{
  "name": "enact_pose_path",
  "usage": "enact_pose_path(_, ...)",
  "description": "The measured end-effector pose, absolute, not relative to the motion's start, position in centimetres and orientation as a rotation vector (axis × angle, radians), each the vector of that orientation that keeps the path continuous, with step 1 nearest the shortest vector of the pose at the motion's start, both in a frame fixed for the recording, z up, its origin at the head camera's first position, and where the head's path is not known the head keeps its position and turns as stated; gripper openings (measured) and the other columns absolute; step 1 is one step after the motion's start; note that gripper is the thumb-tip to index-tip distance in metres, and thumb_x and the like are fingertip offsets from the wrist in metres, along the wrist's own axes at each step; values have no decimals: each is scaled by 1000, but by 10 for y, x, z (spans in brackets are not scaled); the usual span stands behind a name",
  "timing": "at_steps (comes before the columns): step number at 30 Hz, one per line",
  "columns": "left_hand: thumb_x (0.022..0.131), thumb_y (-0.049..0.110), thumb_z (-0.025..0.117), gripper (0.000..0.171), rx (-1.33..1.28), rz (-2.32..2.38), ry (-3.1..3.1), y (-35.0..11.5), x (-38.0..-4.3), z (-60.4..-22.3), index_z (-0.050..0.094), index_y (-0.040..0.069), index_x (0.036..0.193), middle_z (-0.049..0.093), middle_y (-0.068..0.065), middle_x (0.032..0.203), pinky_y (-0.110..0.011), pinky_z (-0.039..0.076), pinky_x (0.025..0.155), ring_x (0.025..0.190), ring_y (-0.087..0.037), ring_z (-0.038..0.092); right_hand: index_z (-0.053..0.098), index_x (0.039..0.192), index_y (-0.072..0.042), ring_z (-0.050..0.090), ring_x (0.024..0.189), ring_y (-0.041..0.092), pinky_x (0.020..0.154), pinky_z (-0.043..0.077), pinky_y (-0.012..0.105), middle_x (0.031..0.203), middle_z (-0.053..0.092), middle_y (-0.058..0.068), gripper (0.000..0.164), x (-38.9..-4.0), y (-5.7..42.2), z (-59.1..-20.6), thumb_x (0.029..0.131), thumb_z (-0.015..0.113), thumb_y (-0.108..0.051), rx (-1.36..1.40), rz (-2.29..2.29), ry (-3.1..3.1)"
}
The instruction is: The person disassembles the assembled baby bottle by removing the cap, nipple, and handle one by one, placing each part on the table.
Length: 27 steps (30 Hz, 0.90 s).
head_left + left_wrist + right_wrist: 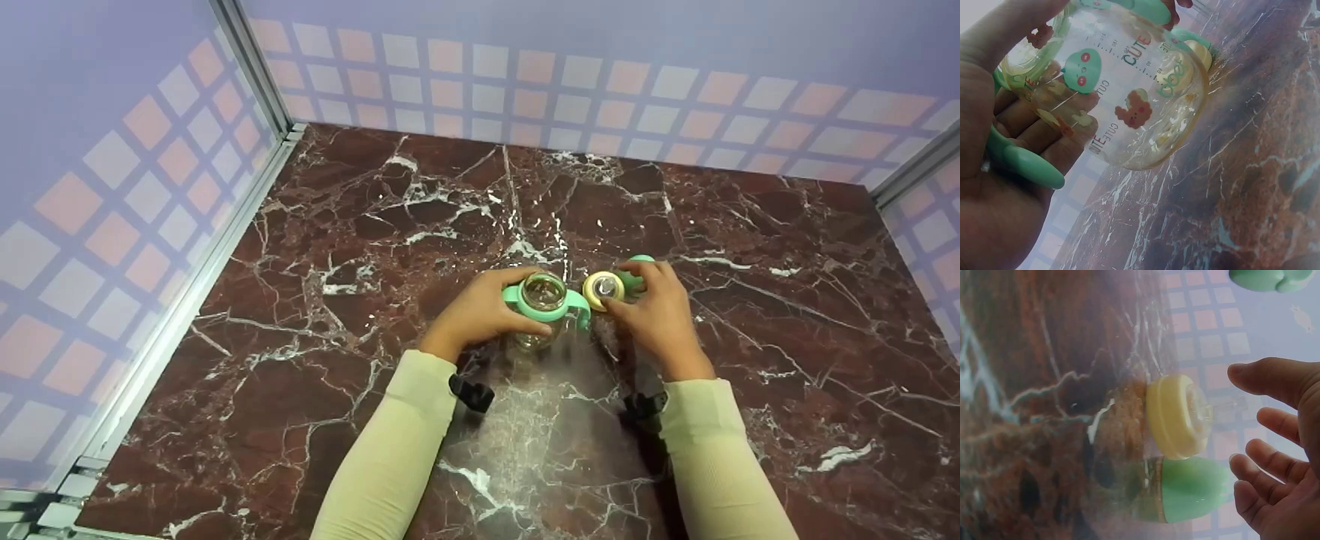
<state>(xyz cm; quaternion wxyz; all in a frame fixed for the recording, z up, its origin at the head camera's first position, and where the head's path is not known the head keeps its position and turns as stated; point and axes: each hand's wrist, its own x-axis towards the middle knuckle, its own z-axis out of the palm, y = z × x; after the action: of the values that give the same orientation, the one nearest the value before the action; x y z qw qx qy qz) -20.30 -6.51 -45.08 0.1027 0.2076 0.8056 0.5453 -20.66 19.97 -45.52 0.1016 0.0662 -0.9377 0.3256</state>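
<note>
Hands apart: left hand (484,304) curled round a clear, mint-handled feeding bottle (1117,84), long axis near upright, open mouth up; right hand (1286,433) loosely spread just beside a yellow plastic ring (1168,416) with translucent teat (1201,402), tip pointing up from the brown marbled surface (787,315). Only from left wrist: printed cartoons (1082,72), "CUTE" lettering (1138,50). Only from right wrist: gap between fingertips (1240,462) and ring

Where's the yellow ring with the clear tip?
In the head view, the yellow ring sits on the table right of the bottle, beside the green cap and close to the right hand.
</note>
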Motion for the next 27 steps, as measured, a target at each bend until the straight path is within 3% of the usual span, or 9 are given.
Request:
enact_pose_path(9,58,31,93,78,626,1617,2376,-65,-203,-450,62,26,129,67,2,122,-34,44,104,115,-22,61,65,115,-6,61,93,32,79,46,45,106,64,17,45,-202,197,-446,74,80,-16,261,969,-2708)
enact_pose_path(20,59,30,93,82,630,1615,2381,-65,-203,-449,59,20,133,65,-4,127,-37,42,106,118,-24,59,64,117,-12,63,93,27,74,49,32,105,66,11,44,-195,196,-436,77,79,-19,209,1138,-2723)
enact_pose_path(27,60,31,93,82,615,1597,2404,-64,-202,-449,59,20,134,65,1,126,-36,41,106,117,-19,60,64,116,-12,59,89,17,71,47,25,102,67,9,41,-189,195,-430,78,79,-19,211,1210,-2719)
